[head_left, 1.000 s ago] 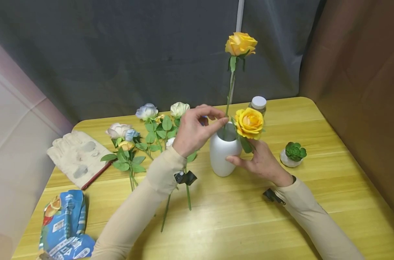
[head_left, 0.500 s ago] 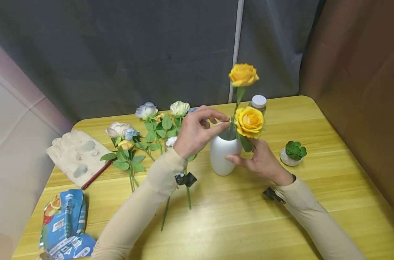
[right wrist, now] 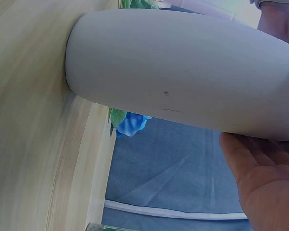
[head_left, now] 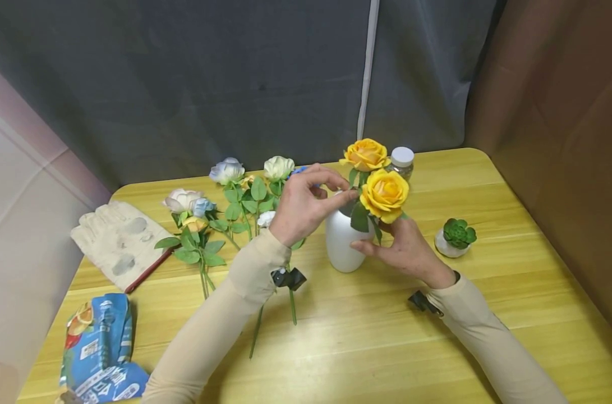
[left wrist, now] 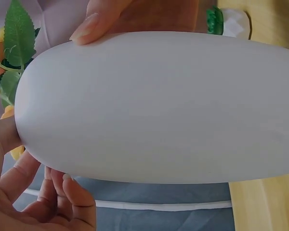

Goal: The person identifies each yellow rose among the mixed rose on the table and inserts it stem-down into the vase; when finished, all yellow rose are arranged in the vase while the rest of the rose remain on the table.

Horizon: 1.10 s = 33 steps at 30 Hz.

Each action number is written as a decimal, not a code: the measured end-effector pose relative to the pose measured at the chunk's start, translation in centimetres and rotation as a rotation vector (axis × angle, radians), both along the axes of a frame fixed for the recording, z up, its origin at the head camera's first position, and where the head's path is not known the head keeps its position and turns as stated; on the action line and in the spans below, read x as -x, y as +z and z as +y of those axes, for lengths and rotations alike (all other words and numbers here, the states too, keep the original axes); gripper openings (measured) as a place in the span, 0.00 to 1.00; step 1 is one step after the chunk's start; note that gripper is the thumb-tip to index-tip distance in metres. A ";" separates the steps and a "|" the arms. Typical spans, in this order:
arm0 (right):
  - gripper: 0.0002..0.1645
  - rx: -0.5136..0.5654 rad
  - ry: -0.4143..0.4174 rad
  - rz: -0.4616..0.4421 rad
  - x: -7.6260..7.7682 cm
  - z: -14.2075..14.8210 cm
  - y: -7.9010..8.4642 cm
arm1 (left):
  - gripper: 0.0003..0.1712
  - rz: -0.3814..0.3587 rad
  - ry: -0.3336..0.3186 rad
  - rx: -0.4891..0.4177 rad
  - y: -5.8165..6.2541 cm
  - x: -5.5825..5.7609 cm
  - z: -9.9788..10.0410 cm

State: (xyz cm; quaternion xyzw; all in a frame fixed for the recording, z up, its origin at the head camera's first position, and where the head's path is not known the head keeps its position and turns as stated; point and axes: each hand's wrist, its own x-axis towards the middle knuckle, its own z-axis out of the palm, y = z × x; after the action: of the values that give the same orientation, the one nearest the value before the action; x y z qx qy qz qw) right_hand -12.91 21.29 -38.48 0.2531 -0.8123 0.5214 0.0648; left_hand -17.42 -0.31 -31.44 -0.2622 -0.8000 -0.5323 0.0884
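A white vase [head_left: 342, 247] stands upright on the wooden table. Its side fills much of both wrist views. My right hand [head_left: 412, 249] holds the vase from the right, thumb on its front and fingers round behind. At the mouth, my left hand [head_left: 303, 205] pinches the stem of the rear yellow rose [head_left: 364, 154], thumb and forefinger right at the rim. The front yellow rose [head_left: 385, 195] leans over the rim to the right, its leaves hanging over the vase's side. Both lower stems are hidden inside the vase.
Several loose artificial flowers, including a white rose [head_left: 278, 168], lie left of the vase. Farther left are a work glove [head_left: 121, 244] and a blue packet [head_left: 104, 348]. A potted succulent [head_left: 457, 235] stands right; a white-lidded jar [head_left: 401, 160] is behind the roses.
The rear yellow rose has come down into the vase, its bloom now just behind the front one. The front rose has shifted slightly left and down. Both hands have stayed nearly in place.
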 end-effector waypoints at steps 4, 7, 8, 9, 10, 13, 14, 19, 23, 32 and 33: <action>0.47 0.016 0.003 -0.017 0.0 0.0 0.1 | 0.06 -0.016 -0.005 -0.022 -0.1 0.0 -0.2; 0.48 0.029 0.008 -0.025 0.0 -0.1 0.1 | 0.05 -0.021 -0.016 -0.058 -0.2 -0.2 -0.6; 0.47 0.032 0.010 -0.028 0.0 -0.1 0.0 | 0.04 -0.023 -0.016 -0.071 -0.3 -0.2 -0.9; 0.47 0.033 0.011 -0.028 0.0 -0.1 0.0 | 0.04 -0.020 -0.017 -0.082 -0.3 -0.3 -1.1; 0.47 0.034 0.011 -0.031 0.0 0.0 0.0 | 0.04 -0.021 -0.012 -0.090 -0.4 -0.4 -1.5; 0.46 0.031 0.010 -0.038 0.0 -0.1 0.0 | 0.04 -0.033 0.011 -0.103 -0.7 -0.9 -3.1; 0.46 0.032 0.011 -0.040 0.0 -0.1 0.0 | 0.05 -0.040 0.024 -0.103 -0.9 -1.1 -3.8; 0.46 0.046 0.017 -0.032 0.1 -0.1 0.0 | 0.06 -0.081 0.130 -0.059 -2.7 -2.1 -8.2; 0.47 0.058 0.018 -0.030 0.2 -0.1 -0.1 | 0.10 -0.120 0.234 -0.003 -4.6 -2.9 -11.9; 0.48 0.078 0.012 -0.053 0.1 -0.2 0.0 | 0.10 -0.155 0.367 0.169 -7.9 -3.6 -16.7; 0.48 0.082 0.011 -0.058 0.1 -0.2 0.0 | 0.10 -0.159 0.378 0.187 -8.1 -3.6 -17.1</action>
State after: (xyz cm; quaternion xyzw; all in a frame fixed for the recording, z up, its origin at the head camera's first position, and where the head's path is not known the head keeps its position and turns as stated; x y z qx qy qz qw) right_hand -12.99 21.04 -38.45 0.2394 -0.7904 0.5617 0.0489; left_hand -13.78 -17.36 -39.54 -0.0718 -0.8854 -0.4486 0.0985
